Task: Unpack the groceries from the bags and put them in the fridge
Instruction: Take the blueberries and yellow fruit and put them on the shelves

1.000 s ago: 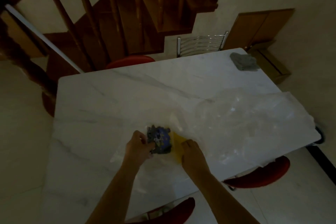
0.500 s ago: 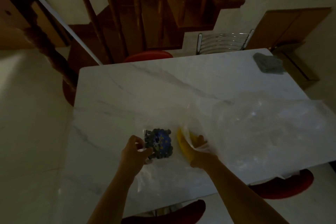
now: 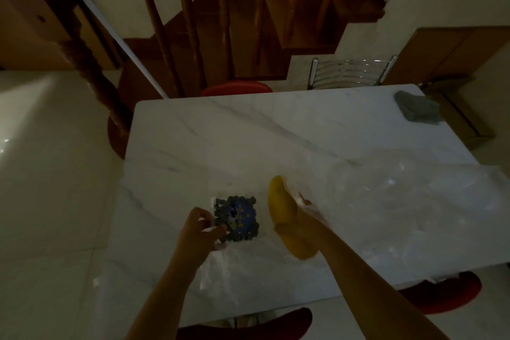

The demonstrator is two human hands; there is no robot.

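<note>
Standing by dark stairs [image 3: 248, 22], the white table [image 3: 276, 135] holds a clear bag [image 3: 400, 215]. Left hand [image 3: 200, 232] pinches the berry box [image 3: 236, 218]; right hand [image 3: 300, 225], partly hidden, wraps the banana [image 3: 281, 201].

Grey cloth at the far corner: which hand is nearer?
Right. The right hand holds the banana, on the grey cloth's side; the left hand grips the blueberry box, farther away.

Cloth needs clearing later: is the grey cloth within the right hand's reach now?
Probably not: the right hand holds the banana near the front edge, while the grey cloth lies at the table's far right corner.
</note>
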